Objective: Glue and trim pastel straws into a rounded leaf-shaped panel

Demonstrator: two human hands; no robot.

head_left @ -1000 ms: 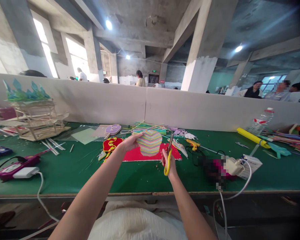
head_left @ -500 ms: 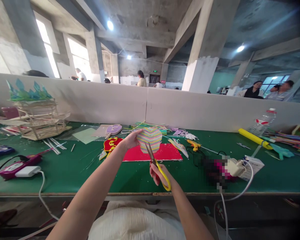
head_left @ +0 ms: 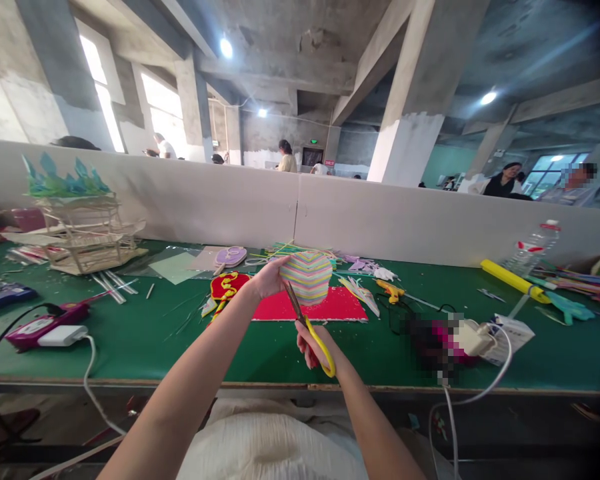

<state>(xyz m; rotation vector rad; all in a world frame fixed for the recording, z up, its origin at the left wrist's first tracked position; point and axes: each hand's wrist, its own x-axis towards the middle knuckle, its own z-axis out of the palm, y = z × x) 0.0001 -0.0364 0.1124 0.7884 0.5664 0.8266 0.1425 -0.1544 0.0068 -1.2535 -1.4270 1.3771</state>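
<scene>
My left hand (head_left: 269, 279) grips the left edge of a rounded, pastel-striped paper piece (head_left: 307, 277) and holds it up above the green table (head_left: 130, 340). My right hand (head_left: 314, 345) is closed in the yellow handles of a pair of scissors (head_left: 310, 329). The scissor blades point up and to the left, and their tips meet the lower left edge of the striped piece. A red sheet (head_left: 325, 307) lies flat on the table just behind and below the piece.
A wooden stick model with blue leaves (head_left: 77, 223) stands at the far left. A glue gun (head_left: 389, 290), coloured sticks, paper cut-outs, chargers with cables (head_left: 63, 335), a yellow tube (head_left: 513, 280) and a water bottle (head_left: 533, 245) lie about. Other people stand beyond the low partition (head_left: 380, 220).
My right hand swung the scissors from upright, right of the striped piece, down and left; the blades now reach its lower left edge. My left hand lifted the piece slightly.
</scene>
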